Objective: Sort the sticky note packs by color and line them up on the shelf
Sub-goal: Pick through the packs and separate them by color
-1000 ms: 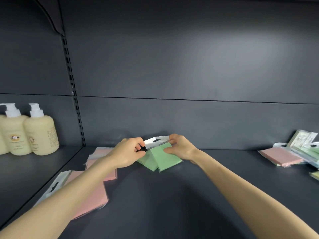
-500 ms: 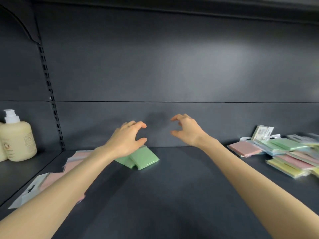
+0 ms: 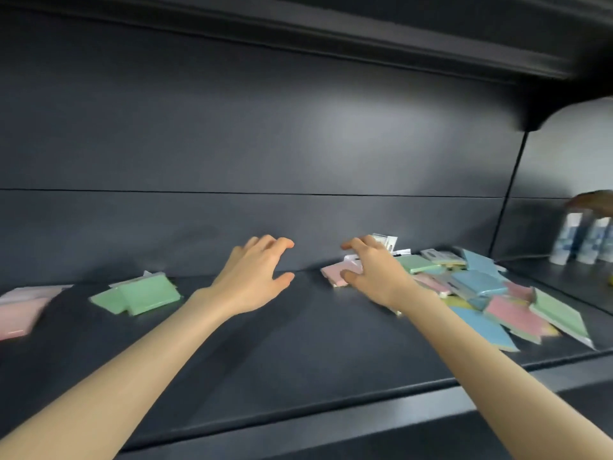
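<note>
Head: bottles [image 3: 583, 240] beyond mixed packs [image 3: 477, 283]

White-and-blue bottles [image 3: 583, 239] (blurred, labels unreadable) stand together beyond the right edge of the shelf [image 3: 298, 360], past a dark upright [image 3: 508, 194]. Someone else's hand [image 3: 593, 201] hovers just over them. A grey back panel [image 3: 232, 144] runs behind everything.

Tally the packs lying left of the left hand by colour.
Green packs: 2
Pink packs: 2 discernible; blurred and cut off by the frame edge
Total: 4 visible
</note>
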